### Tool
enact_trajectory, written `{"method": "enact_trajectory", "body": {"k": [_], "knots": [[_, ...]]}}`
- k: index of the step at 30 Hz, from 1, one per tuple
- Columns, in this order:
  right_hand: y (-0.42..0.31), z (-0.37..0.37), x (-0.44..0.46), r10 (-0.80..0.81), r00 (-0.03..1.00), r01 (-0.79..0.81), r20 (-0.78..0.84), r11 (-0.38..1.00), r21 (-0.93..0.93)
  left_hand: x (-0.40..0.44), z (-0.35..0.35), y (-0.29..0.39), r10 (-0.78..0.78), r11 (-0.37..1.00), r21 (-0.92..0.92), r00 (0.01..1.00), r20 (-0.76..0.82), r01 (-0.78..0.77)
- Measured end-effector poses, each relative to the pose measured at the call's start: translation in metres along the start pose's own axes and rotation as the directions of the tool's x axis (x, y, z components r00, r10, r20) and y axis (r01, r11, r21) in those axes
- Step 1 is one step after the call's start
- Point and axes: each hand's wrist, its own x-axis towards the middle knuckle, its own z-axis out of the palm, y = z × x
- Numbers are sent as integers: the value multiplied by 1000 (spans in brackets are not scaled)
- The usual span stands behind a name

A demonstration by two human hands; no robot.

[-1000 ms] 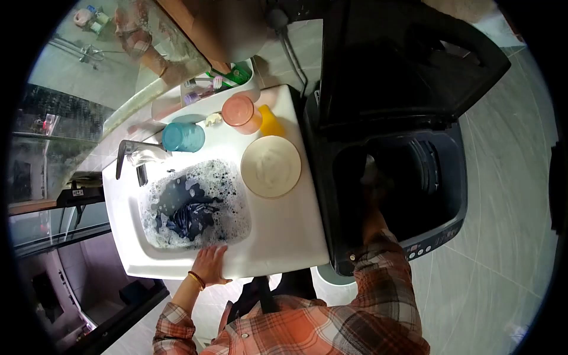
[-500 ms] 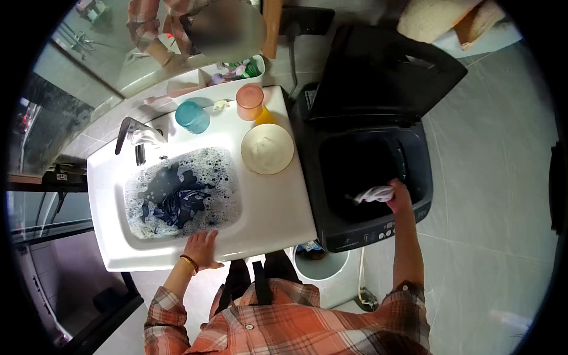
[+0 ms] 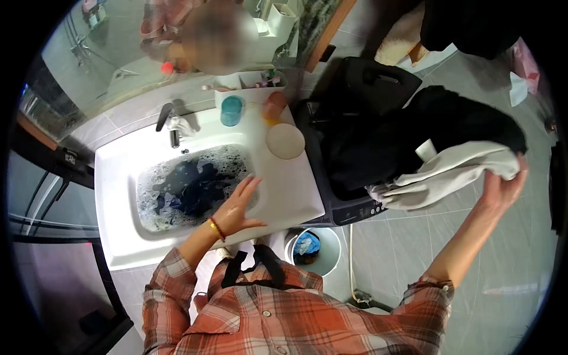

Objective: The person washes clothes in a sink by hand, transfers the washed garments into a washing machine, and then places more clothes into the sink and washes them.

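Observation:
My right hand (image 3: 503, 186), stretched out to the far right, is closed on the light grey part of a black and grey garment (image 3: 467, 165). A white tag shows on the cloth. The garment spreads across the top-loading washing machine (image 3: 349, 214), its left end hanging over the tub, most of which it hides. My left hand (image 3: 235, 212) hovers by the front rim of the white sink (image 3: 118, 236), fingers spread and holding nothing. Dark blue clothing (image 3: 198, 189) soaks in sudsy water in the basin.
Beside the basin stand a teal cup (image 3: 231, 111), a pinkish cup (image 3: 274, 105) and a round bowl (image 3: 285, 141). A faucet (image 3: 173, 127) rises behind it. Below the counter a bucket (image 3: 328, 251) holds blue and dark cloth. The machine's lid (image 3: 378, 83) is raised.
My right hand has risen from the tub and swung right, drawing out the garment, which now spreads over the machine. My left hand has lifted from the sink's rim and moved right.

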Motion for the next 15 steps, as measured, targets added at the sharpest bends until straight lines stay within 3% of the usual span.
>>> {"method": "enact_trajectory", "body": {"k": [2,4,7,10,13,14,15], "knots": [[-22,34,14,-339,939,340,59,886,-315,12,-14,30,54,996,-66,998,-37,-56],[-37,99,15,-642,733,621,225,496,-607,22,-31,63,183,976,-100,977,-115,-194],[-60,193,-2,-703,282,879,653,-83,-469,35,-35,92,255,944,-146,935,-247,-296],[-69,268,-17,-421,-218,796,880,-598,-90,43,-33,116,234,924,-203,898,-372,-325],[-58,305,-33,-333,-273,772,903,-635,-1,37,-52,120,17,878,-426,905,-425,-217],[-52,312,-38,-336,-254,794,907,-607,-2,39,-54,106,188,858,-257,738,-648,-445],[-48,318,-41,-347,-228,821,910,-571,-12,36,-71,93,121,841,-368,801,-587,-396]]}}
